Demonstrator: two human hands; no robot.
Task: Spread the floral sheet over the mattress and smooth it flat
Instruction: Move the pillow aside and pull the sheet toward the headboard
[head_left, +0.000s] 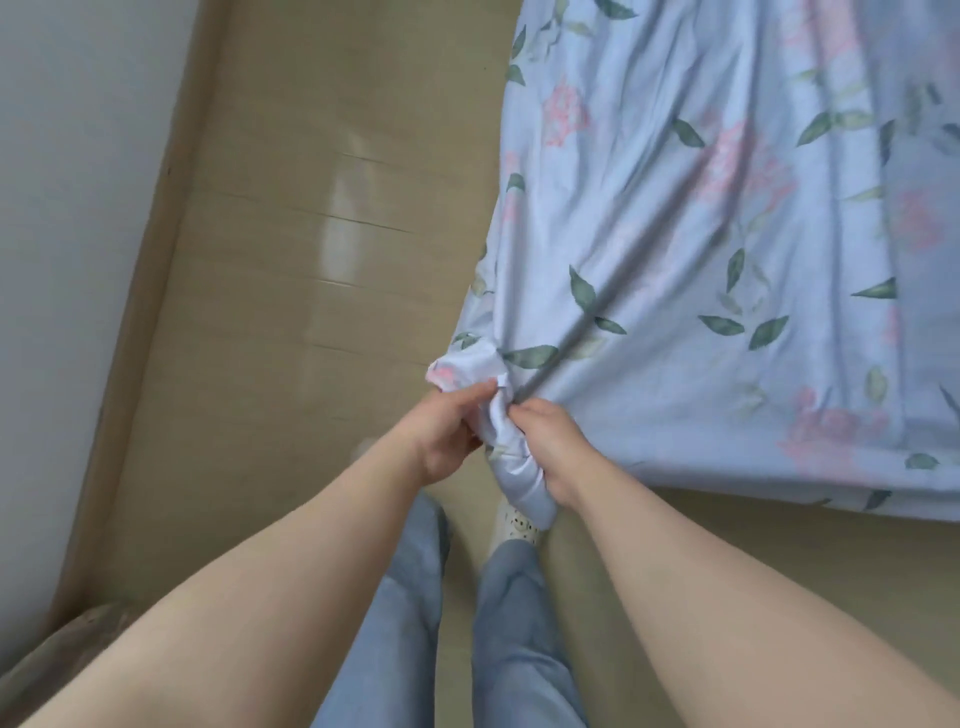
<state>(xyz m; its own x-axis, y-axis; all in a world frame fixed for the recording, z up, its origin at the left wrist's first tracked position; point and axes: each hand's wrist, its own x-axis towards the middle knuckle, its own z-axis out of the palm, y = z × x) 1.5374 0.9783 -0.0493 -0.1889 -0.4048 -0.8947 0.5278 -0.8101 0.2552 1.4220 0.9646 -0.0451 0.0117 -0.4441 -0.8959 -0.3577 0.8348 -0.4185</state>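
**Sheet corner bunched in both hands, everything else lies up and right of us**

So here's where we are. We're standing at the near left corner of the bed, and both hands are closed on the bunched corner (501, 431) of the floral sheet (701, 234). The left hand (447, 436) pinches the top of the wad from the floor side. The right hand (545, 452) has a full grip wrapped round the lower part, on the bed side, so it's the one nearer the main body of cloth.

The rest of the sheet is spread over the bed, running away from the grip toward the far right. The mattress itself is hidden under it. One long crease (576, 332) starts right at our fingers and shoots diagonally up into the sheet, with softer folds further right. We reckon that line is basically the pull axis.

Our read is that the spreading is mostly done but the smoothing isn't. The next move probably means drawing this corner down and outward, away from the bed's middle, to tension that diagonal out.

Tan floor (311, 260) to the left, pale wall (78, 156) beyond it.
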